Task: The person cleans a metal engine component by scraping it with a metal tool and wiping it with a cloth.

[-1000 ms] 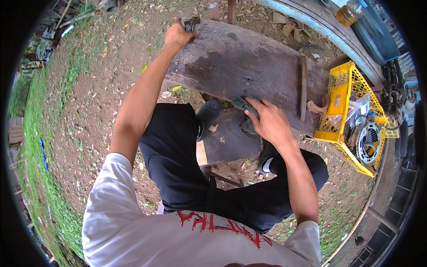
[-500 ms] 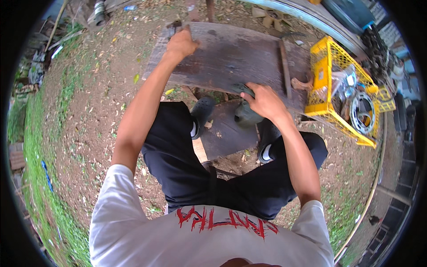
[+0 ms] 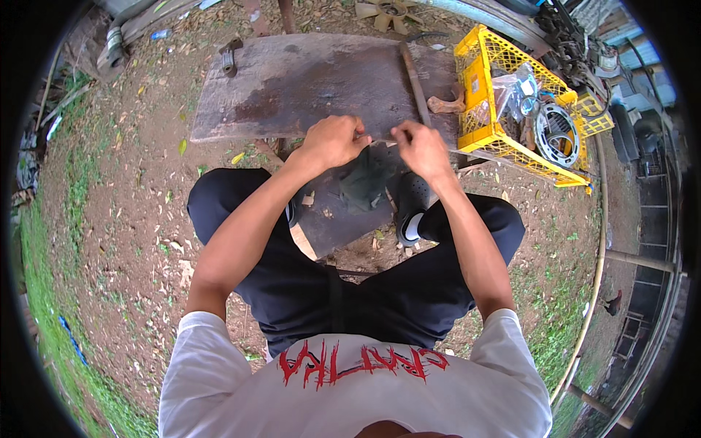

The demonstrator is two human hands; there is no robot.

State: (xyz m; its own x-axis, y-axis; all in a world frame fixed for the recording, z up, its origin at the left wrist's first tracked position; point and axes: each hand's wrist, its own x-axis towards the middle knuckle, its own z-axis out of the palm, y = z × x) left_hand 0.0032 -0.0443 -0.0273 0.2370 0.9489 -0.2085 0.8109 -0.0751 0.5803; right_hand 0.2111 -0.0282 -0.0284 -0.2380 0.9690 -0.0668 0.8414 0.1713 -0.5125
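Observation:
A dark green cloth (image 3: 363,179) hangs over the near edge of the worn wooden bench (image 3: 321,80), above a lower board (image 3: 328,223). My left hand (image 3: 336,141) is closed on its upper left edge. On the other side, my right hand (image 3: 425,152) pinches the upper right edge, so the cloth droops between them. The fingertips are partly hidden, and they stand a short way apart. A small dark metal part with a ring-shaped end (image 3: 229,57) lies at the bench's far left corner, touched by neither hand.
On the bench's right lie a long narrow bar (image 3: 415,82) and a rusty brown piece (image 3: 445,102). A yellow plastic crate (image 3: 478,77) beyond them holds a metal ring, plastic bags and other parts. A fan-like wheel (image 3: 387,13) rests on the ground behind.
My left hand has left the metal part and come back right to the cloth. My right hand has shifted slightly, and the cloth now hangs between both hands. The view has also shifted.

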